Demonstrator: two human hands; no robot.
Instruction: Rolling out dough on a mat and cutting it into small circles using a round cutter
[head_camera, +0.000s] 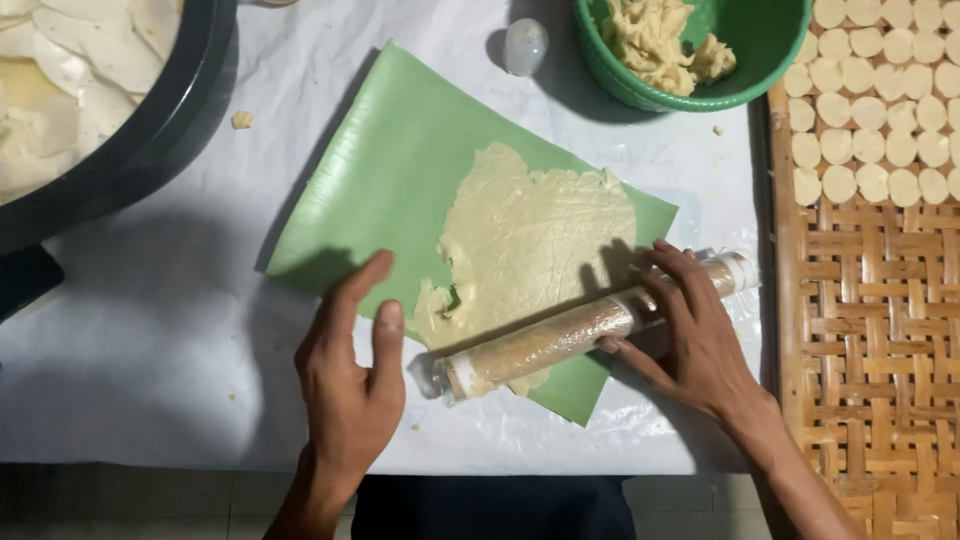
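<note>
A green leaf sheet (400, 170) lies on the white table cover, with pale yellow dough (535, 235) spread thin over its right half. A plastic-wrapped rolling pin (560, 335) lies across the sheet's near edge, on the dough. My right hand (690, 335) rests fingers-down on the pin's right part. My left hand (350, 370) presses flat on the sheet's near left edge, fingers apart, thumb close to the dough's edge.
A green bowl (770, 45) with lumps of dough stands at the back right. A woven bamboo tray (860, 300) on the right carries several pale round discs. A black basin (170, 110) of thin white pieces is at back left. A small clear bulb-shaped object (525, 45) sits near the bowl.
</note>
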